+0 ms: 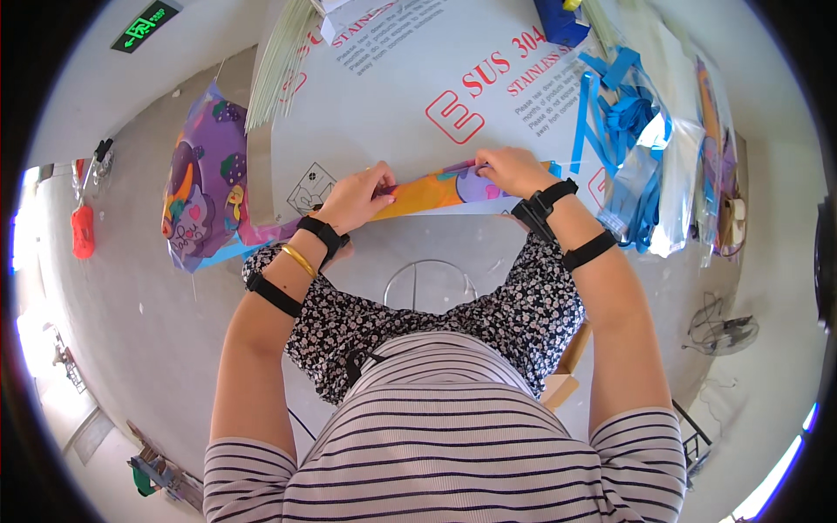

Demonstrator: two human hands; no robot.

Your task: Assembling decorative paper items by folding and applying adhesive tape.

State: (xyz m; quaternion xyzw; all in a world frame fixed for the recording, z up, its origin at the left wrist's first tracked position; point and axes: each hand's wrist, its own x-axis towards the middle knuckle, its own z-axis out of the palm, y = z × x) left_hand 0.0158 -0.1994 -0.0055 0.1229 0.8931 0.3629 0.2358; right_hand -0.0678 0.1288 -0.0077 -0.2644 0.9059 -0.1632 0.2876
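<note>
A long folded piece of colourful printed material (pixel 433 189), orange and purple, lies along the near edge of the white-covered table (pixel 392 105). My left hand (pixel 356 197) pinches its left end with fingers closed on it. Its right end is pressed and held by my right hand (pixel 510 170). Both wrists wear black straps, and a gold bangle sits on the left forearm.
A stack of purple cartoon-printed sheets (pixel 202 187) hangs off the table's left side. Blue strips in clear plastic bags (pixel 632 122) lie at the right. Pale thin rods (pixel 281 61) rest at the upper left. A fan (pixel 719 331) stands on the floor at the right.
</note>
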